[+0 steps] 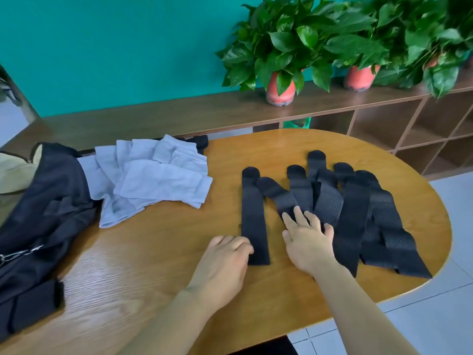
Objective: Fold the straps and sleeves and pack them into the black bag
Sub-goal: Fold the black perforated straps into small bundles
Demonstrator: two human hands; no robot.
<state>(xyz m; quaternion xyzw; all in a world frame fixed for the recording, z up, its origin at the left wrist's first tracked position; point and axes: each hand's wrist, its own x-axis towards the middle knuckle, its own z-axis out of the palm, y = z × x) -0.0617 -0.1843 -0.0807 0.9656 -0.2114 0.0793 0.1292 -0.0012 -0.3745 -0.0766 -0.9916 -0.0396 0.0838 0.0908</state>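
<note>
Several black straps (353,213) lie fanned out on the right half of the wooden table (158,252). One black strap (253,216) lies straight and apart on their left. My left hand (225,262) has its curled fingers at this strap's near left edge. My right hand (307,239) lies flat with spread fingers on the near ends of the middle straps. A pile of light grey sleeves (153,175) lies at the back left. The black bag (38,221) slumps over the table's left edge.
A wooden shelf unit (384,124) runs behind the table with potted green plants (281,47) in red pots. The table's rounded right edge drops to a tiled floor (435,316). A beige object (12,170) lies behind the bag.
</note>
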